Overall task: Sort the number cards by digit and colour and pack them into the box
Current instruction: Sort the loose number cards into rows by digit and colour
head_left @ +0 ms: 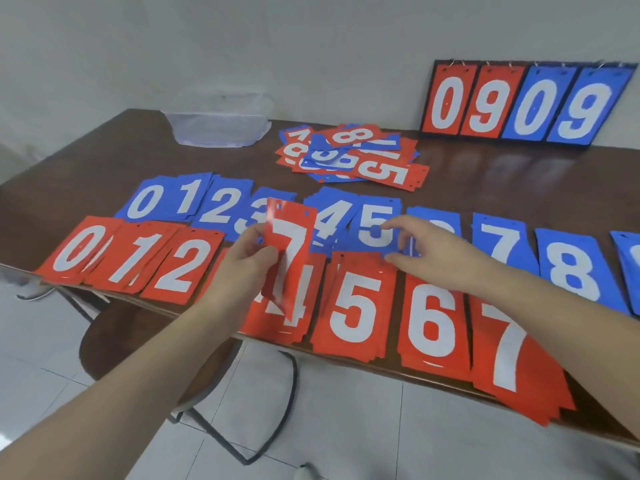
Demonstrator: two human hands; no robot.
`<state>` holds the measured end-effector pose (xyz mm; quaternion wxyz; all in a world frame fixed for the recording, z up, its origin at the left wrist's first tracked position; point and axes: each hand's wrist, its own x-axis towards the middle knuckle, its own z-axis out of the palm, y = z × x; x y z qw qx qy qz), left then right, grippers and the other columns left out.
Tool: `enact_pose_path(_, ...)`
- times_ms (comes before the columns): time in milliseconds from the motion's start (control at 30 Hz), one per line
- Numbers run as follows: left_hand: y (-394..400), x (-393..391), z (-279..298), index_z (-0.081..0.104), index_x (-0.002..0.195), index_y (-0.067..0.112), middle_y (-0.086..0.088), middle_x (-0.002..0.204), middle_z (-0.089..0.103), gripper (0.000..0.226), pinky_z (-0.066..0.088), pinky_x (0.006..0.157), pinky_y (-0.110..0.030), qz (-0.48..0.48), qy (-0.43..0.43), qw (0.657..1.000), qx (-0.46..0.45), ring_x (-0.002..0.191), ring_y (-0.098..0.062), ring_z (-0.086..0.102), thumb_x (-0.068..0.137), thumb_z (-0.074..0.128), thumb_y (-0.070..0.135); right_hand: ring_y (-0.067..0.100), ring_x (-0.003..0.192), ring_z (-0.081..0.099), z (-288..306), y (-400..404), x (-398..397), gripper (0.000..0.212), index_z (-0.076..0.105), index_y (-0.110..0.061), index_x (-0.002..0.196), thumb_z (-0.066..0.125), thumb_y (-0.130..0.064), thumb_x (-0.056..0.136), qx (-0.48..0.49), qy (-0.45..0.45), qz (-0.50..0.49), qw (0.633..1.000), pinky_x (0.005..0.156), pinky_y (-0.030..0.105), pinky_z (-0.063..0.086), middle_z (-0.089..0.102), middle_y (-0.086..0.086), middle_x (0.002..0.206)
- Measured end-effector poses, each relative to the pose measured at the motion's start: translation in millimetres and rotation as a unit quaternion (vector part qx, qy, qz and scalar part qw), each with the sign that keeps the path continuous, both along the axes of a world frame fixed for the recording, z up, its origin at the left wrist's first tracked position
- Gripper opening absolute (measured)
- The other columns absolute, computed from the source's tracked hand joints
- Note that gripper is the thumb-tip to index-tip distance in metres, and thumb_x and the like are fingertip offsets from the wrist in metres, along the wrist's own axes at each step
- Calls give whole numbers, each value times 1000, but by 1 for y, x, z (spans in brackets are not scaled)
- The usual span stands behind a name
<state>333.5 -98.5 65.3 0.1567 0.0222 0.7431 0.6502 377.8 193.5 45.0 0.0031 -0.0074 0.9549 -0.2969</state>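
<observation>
Left hand [242,261] pinches red 7 [289,251]; right hand [429,251] pinches blue 5 [375,225] edge. Risk: sleeve-less forearm sweeping near red piles [356,306] off tabletop [104,161] edge; piles overhang.

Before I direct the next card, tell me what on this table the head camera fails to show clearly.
- Red 3 pile: digit hidden by the left hand and its held red 7 card.
- Blue 6 pile: digit covered by the right hand.
- Last blue pile: cut off by the right edge.
- Clear box: blurred, contents unreadable.
- Unsorted heap: lower cards buried.
</observation>
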Motion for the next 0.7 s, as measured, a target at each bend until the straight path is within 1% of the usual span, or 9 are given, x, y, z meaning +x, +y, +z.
enact_pose_path(100,29,2,2,67,110,27,-2,102,77,23,57,89,-46,9,-21,1000,21,100,-25,73,102,47,17,18,62,58,1,31,19,46,45,-41,135,67,-34,95,-26,17,-49,998,64,26,48,58,-11,99)
enact_pose_path(200,65,10,3,70,107,26,-2,105,76,20,56,94,-53,-14,-27,999,23,99,-24,73,101,51,22,10,52,54,3,68,42,44,45,-38,134,66,-32,96,-63,34,-88,994,53,17,40,58,-9,95)
enact_pose_path(300,103,21,3,67,111,23,-8,112,74,24,49,100,-62,-75,-18,996,33,106,-32,70,101,50,10,7,49,53,7,104,68,42,45,-39,134,64,-32,97,-57,35,-134,989,52,17,40,58,-11,96)
enact_pose_path(367,128,30,4,57,122,32,-4,112,75,39,48,100,-64,-114,-3,993,34,108,-33,70,100,50,0,5,52,53,8,125,84,42,44,-40,134,63,-30,97,-68,36,-160,984,58,21,40,59,-11,96)
enact_pose_path(433,150,36,6,41,137,48,2,112,75,66,51,96,-64,-158,4,987,26,107,-33,70,98,53,-4,6,51,52,8,142,98,43,44,-37,135,63,-31,98,-82,40,-180,979,56,17,41,59,-9,96)
enact_pose_path(500,168,42,7,24,148,55,7,112,75,84,57,88,-57,-191,3,981,17,105,-28,72,98,55,-5,6,50,52,9,156,108,45,43,-36,138,63,-32,98,-87,49,-195,976,52,13,40,59,-9,98)
enact_pose_path(567,184,48,7,29,149,51,6,115,74,81,59,83,-54,-207,2,978,3,103,-25,73,97,55,-6,4,51,54,9,167,117,44,43,-37,138,62,-31,98,-87,52,-203,974,53,13,40,59,-11,99)
enact_pose_path(633,197,55,7,43,140,44,3,119,71,68,60,81,-54,-210,0,978,-8,103,-25,72,96,56,-7,3,53,54,7,176,124,45,42,-38,138,62,-32,98,-91,53,-204,973,56,17,41,59,-12,98)
enact_pose_path(700,206,60,7,50,130,41,4,117,72,59,62,78,-50,-212,-8,977,-19,103,-23,72,96,59,-5,5,52,52,3,184,129,45,42,-39,138,62,-33,98,-97,53,-202,973,51,15,39,58,-13,97)
